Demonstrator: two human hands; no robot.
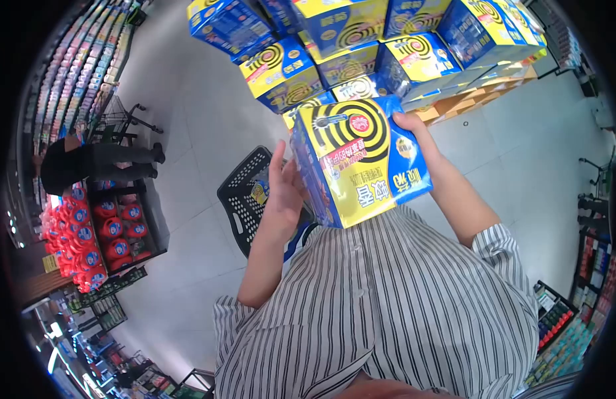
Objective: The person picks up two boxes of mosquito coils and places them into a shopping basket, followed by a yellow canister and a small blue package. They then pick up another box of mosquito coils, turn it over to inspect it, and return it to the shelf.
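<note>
A yellow and blue box (pixel 361 159) with a black spiral print is held tilted in front of the striped shirt, its lettering upside down. My right hand (pixel 424 146) grips its right side, thumb on the top corner and the other fingers hidden. Beside the box's left side is my left hand (pixel 283 193), its fingers stretched out and apart; whether it touches the box I cannot tell. Beyond, a stack of similar boxes (pixel 414 60) rises on an orange-brown base. A black basket (pixel 245 216) with a small blue and yellow packet inside sits behind my left hand.
On the left, a person in dark clothes (pixel 99 163) stands by a shopping cart (pixel 125 120) and a bin of red bottles (pixel 115 229). Stocked shelves (pixel 89 60) line the far left. More shelves (pixel 590 272) and carts stand at the right edge.
</note>
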